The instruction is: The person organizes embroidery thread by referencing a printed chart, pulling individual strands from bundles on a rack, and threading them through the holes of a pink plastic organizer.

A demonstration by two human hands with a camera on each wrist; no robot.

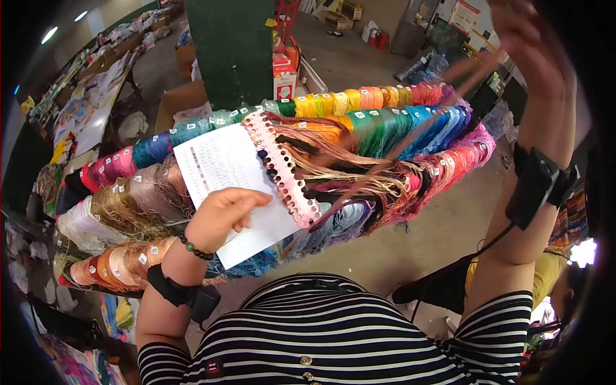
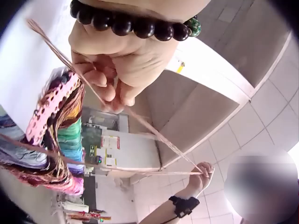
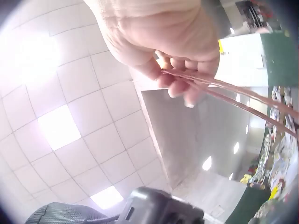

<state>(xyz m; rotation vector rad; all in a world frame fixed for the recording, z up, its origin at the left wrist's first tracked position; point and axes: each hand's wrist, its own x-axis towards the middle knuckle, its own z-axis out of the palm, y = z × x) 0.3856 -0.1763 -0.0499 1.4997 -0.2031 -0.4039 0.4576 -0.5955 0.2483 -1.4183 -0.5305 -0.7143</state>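
My right hand (image 1: 532, 51) is raised high at the upper right, its fingers curled round a dusty-pink thread strand (image 3: 233, 88). From that hand the strand runs back in two stretched lines. My left hand (image 2: 117, 70) pinches one line between thumb and fingers, and a loose tail sticks out past it. In the head view this hand is over a white printed sheet (image 1: 253, 240). Beside it lies a pink card with punched holes (image 1: 282, 170) along its edges. Brown, pink and cream threads (image 1: 346, 160) hang from the card's holes towards the right.
Under the sheet, several long rows of labelled thread skeins (image 1: 410, 131) stretch across in many colours. A green pillar (image 1: 221, 51) stands behind them, near a red and white box (image 1: 283, 83). A cluttered table (image 1: 90, 128) is at the left. Another person in yellow (image 1: 548, 276) is at the right.
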